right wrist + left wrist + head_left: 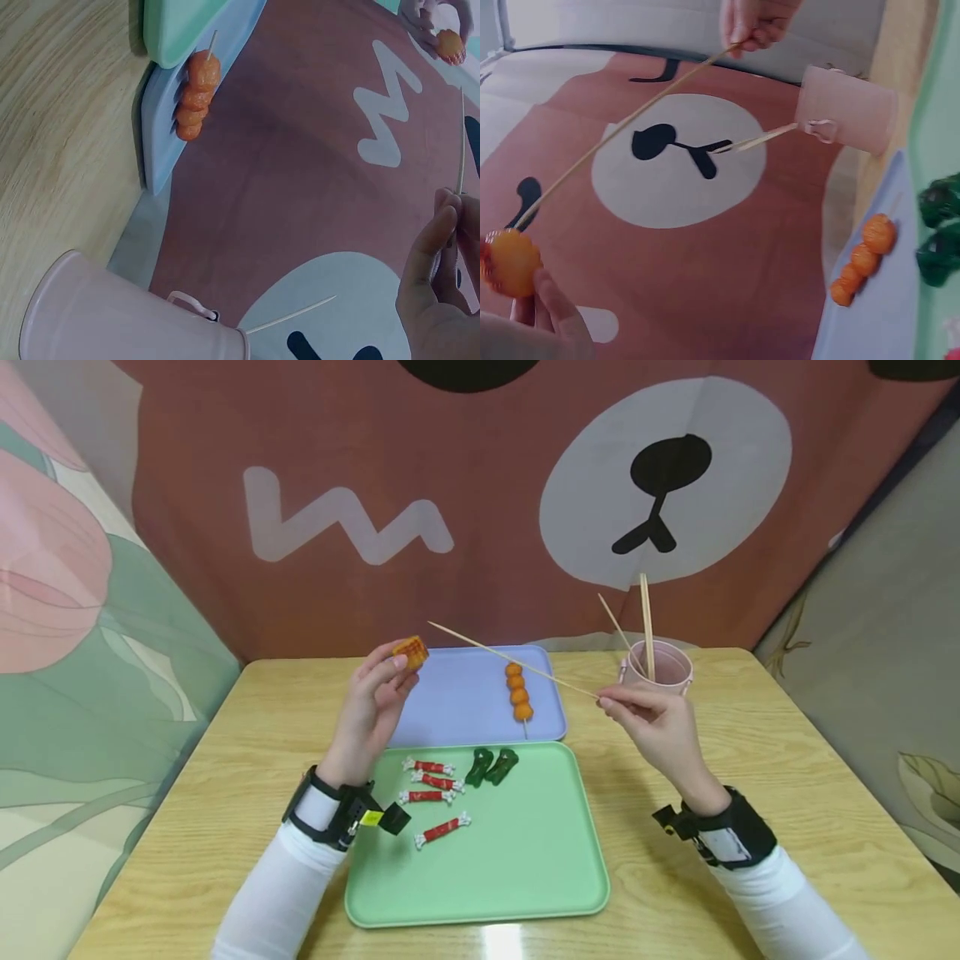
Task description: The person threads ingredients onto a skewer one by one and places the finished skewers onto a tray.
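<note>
My left hand [367,706] pinches a small orange-brown food piece [412,652] with a scored, ridged surface, raised above the back of the table. In my right hand [663,731] a thin bamboo skewer [510,657] is pinched near one end, slanting up to the left. Its pointed tip is close to the food piece; the right wrist view has a small gap between them. A skewer of orange balls [519,693] lies on the blue tray [457,693]. On the green tray [517,868] are several red-wrapped pieces with white ends [442,830] and two dark green pieces [501,766].
A pink bucket [675,668] at the back right holds several bamboo skewers [647,618]. Both trays stand on a wood-grain table [652,877], the blue one behind the green. A printed bear curtain [360,435] hangs right behind the table.
</note>
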Demonstrator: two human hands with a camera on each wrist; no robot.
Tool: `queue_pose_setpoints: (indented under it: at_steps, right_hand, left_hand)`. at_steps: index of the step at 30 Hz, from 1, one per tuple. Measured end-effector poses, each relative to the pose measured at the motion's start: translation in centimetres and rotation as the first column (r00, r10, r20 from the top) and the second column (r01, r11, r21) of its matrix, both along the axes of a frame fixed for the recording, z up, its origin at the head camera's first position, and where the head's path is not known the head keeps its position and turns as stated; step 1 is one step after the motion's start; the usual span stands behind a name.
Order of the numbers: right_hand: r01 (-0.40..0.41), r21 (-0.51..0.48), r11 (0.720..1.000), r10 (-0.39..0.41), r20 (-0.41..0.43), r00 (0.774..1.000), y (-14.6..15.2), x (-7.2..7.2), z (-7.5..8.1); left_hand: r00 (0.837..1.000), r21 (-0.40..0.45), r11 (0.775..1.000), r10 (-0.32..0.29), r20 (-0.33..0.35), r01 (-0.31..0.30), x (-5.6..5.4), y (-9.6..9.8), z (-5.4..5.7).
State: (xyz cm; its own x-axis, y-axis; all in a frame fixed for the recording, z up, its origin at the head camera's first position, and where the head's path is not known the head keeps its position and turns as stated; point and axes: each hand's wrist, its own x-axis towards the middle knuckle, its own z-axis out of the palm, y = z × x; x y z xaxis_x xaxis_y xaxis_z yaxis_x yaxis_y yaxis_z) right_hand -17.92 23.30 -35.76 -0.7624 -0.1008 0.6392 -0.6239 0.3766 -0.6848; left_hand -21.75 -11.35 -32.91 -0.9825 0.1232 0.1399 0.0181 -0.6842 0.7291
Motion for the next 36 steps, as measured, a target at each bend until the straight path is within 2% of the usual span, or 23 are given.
queue_pose_setpoints:
  at_steps: [5,14,20,36]
  right_hand:
    - [-0.028,-0.025,0.999,0.028,-0.003,1.000,-0.4,0.2,0.3]
    - [-0.065,-0.008,0.998,0.065,0.003,0.998,-1.0,0.4,0.6]
    - [-0.052,0.004,0.999,0.052,0.000,0.999,-1.0,0.4,0.5]
    - [-0.056,0.013,0.998,0.056,-0.009,0.998,-1.0,0.3,0.0]
  left_hand:
    - [0.998,0.068,0.996,0.056,0.020,-0.057,-0.4,-0.2,0.8]
    - [0.998,0.117,0.991,0.068,0.014,-0.069,-0.5,-0.4,1.7]
    - [0.998,0.089,0.994,0.065,0.026,-0.067,-0.6,-0.3,1.7]
    - [0.997,0.105,0.993,0.055,0.062,-0.061,-0.6,-0.2,1.6]
